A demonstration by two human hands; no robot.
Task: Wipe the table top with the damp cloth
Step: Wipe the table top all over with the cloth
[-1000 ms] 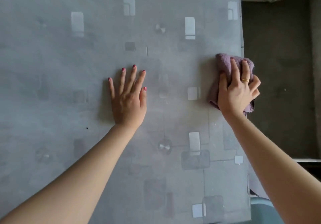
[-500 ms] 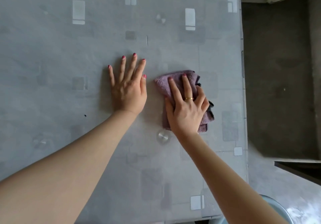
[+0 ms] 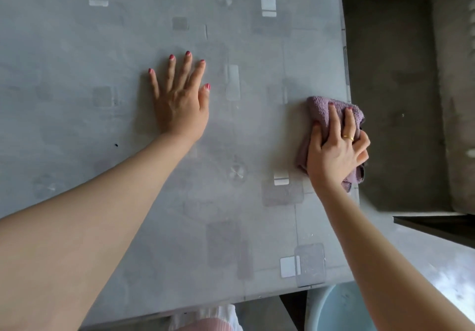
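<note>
The purple cloth (image 3: 321,115) lies bunched at the right edge of the table top (image 3: 102,73), its outer folds hanging a little past the rim over the dark floor. Its long axis runs roughly from near to far, along that edge. The right hand (image 3: 336,148) sits on top of it, index and middle fingers stretched forward over the towelling, the other fingers and thumb curled into the folds, so the hand presses and grips the cloth at once. A gold ring (image 3: 347,137) shows on one finger.

The cloth has the whole unwiped breadth of the table to its left, so the coming stroke most likely runs leftward, across the surface, toward the other hand.

The left hand (image 3: 180,99) lies flat and well apart from the cloth, fingers spread and straight, palm down near the middle of the table, holding nothing. It seems to brace the body and stands in the path of a long stroke.

A pale blue basin (image 3: 334,310) sits below the near right corner.
</note>
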